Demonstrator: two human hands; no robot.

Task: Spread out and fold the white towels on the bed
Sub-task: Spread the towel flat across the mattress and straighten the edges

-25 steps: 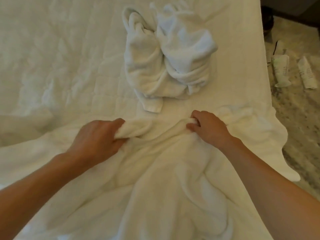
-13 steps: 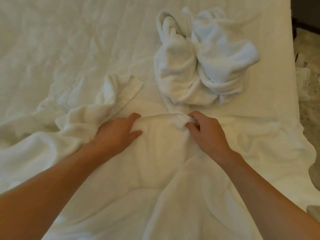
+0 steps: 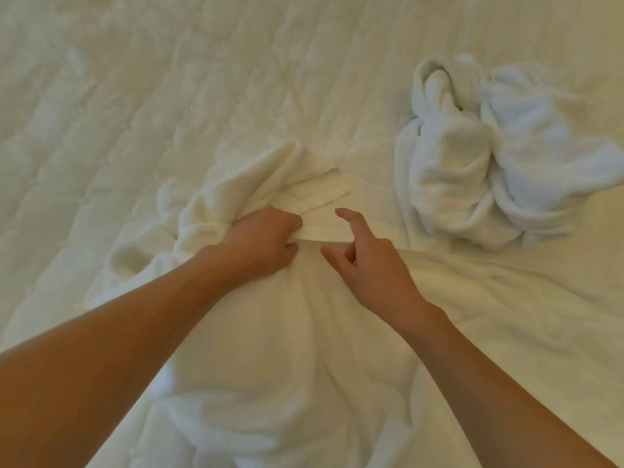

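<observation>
A large white towel (image 3: 304, 332) lies rumpled across the bed in front of me, its far edge bunched up to the left. My left hand (image 3: 263, 241) grips that far hem, fingers curled round the fabric. My right hand (image 3: 368, 265) hovers just right of it with index finger and thumb stretched out, holding nothing; whether it touches the towel is unclear. A heap of crumpled white towels (image 3: 499, 157) sits at the right, a little beyond my right hand.
The quilted white bed cover (image 3: 135, 96) stretches wide to the left and far side. More of the towel's folds spill toward the near edge of the view.
My right hand has let go of the towel edge and opened. The left hand has shifted right along the hem. The view has swung left, so the heap now sits far right.
</observation>
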